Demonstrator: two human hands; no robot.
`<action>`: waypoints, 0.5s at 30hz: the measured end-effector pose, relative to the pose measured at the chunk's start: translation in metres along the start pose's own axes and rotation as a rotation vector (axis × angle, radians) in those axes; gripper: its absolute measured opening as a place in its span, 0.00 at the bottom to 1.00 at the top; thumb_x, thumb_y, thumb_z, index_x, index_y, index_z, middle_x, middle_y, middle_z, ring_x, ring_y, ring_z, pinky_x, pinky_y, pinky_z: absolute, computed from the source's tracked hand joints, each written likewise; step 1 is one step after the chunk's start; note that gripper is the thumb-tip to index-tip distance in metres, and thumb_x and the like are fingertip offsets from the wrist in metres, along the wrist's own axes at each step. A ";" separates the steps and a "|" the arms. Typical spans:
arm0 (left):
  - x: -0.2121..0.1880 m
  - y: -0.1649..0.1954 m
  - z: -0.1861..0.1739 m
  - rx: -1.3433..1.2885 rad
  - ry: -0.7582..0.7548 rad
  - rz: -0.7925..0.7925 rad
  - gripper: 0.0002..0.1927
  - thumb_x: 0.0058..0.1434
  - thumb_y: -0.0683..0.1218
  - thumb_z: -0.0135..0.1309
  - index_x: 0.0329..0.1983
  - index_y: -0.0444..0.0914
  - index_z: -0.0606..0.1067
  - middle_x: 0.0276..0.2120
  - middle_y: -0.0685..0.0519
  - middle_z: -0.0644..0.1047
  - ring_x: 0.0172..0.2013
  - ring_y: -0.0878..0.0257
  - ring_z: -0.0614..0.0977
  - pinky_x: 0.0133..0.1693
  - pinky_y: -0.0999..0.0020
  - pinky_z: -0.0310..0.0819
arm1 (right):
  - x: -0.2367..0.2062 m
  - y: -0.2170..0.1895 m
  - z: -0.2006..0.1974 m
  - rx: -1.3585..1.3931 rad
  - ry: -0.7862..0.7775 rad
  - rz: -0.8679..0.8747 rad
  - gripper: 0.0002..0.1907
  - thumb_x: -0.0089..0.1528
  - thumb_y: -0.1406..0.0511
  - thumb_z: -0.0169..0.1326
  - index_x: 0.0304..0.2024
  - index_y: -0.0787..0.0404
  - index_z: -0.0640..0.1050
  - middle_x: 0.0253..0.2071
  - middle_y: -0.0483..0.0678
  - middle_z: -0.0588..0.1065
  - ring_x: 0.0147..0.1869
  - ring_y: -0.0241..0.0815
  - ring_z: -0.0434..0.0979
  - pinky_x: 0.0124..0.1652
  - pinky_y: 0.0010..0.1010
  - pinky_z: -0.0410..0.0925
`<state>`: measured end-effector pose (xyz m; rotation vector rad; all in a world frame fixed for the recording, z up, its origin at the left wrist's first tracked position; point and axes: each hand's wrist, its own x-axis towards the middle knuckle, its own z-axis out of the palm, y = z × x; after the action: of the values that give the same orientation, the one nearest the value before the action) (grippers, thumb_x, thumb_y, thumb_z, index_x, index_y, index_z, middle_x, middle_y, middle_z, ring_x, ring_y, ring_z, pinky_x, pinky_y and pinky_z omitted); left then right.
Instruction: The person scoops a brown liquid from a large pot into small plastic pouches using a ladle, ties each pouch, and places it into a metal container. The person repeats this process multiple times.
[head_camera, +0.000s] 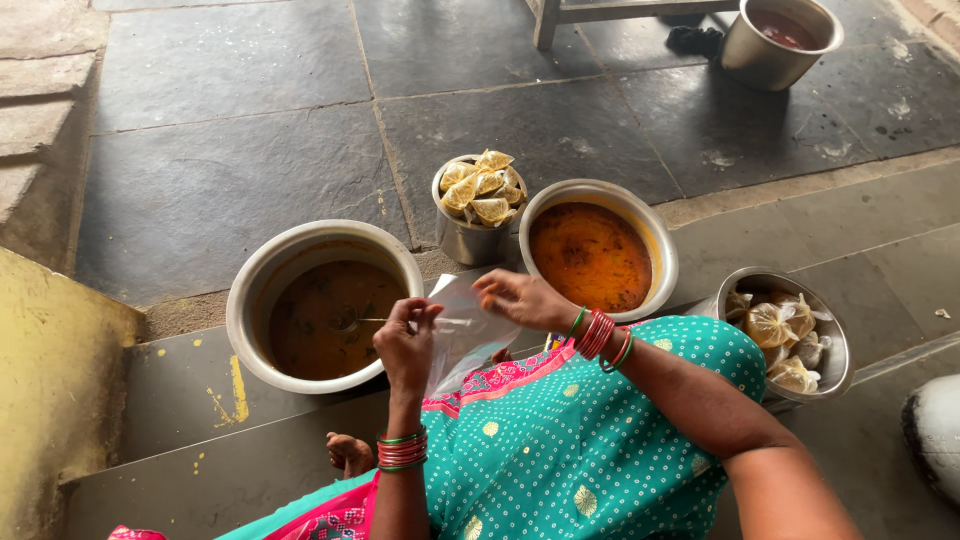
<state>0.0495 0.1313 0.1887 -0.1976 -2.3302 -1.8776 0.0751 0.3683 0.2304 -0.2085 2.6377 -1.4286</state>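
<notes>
Dark stone slabs (230, 150) covered the floor, and the person sat on a grey step above them, a green dotted cloth (560, 430) over the knee. Both hands held one clear plastic bag (462, 335) in front of the knee. The left hand (405, 345) pinched the left edge of the bag between thumb and fingers, and the right hand (520, 298) pinched the upper edge, so the bag lay between the two hands and hung down a little below them. Just beyond the left hand stood a steel pot of brown liquid (325, 305) with a ladle inside. Just beyond the right hand stood a steel pot of orange curry (598, 250). Between the pots, a small steel vessel (475, 205) held filled packets, and a steel bowl (790, 335) at the right held more.
</notes>
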 end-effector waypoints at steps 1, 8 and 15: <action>-0.003 0.005 0.001 0.033 -0.006 0.012 0.07 0.60 0.46 0.65 0.38 0.38 0.82 0.25 0.55 0.83 0.19 0.72 0.73 0.22 0.74 0.64 | -0.001 0.002 0.006 -0.051 -0.013 -0.065 0.20 0.62 0.60 0.62 0.53 0.63 0.78 0.46 0.48 0.82 0.51 0.34 0.80 0.49 0.27 0.72; -0.003 0.010 -0.003 0.084 -0.232 0.002 0.15 0.59 0.46 0.67 0.48 0.38 0.80 0.32 0.51 0.85 0.24 0.69 0.82 0.28 0.73 0.73 | 0.001 0.012 0.007 0.099 0.142 0.151 0.05 0.60 0.72 0.60 0.39 0.65 0.84 0.36 0.47 0.84 0.41 0.32 0.83 0.45 0.25 0.77; 0.003 -0.041 -0.003 -0.362 -0.441 -0.223 0.23 0.55 0.39 0.66 0.54 0.33 0.76 0.37 0.49 0.83 0.35 0.67 0.83 0.39 0.72 0.80 | -0.003 0.019 -0.019 0.120 0.321 0.232 0.06 0.62 0.69 0.60 0.40 0.65 0.84 0.34 0.46 0.84 0.39 0.31 0.83 0.42 0.23 0.77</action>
<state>0.0384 0.1199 0.1506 -0.4485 -2.3174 -2.5908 0.0738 0.3944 0.2252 0.3577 2.6870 -1.6466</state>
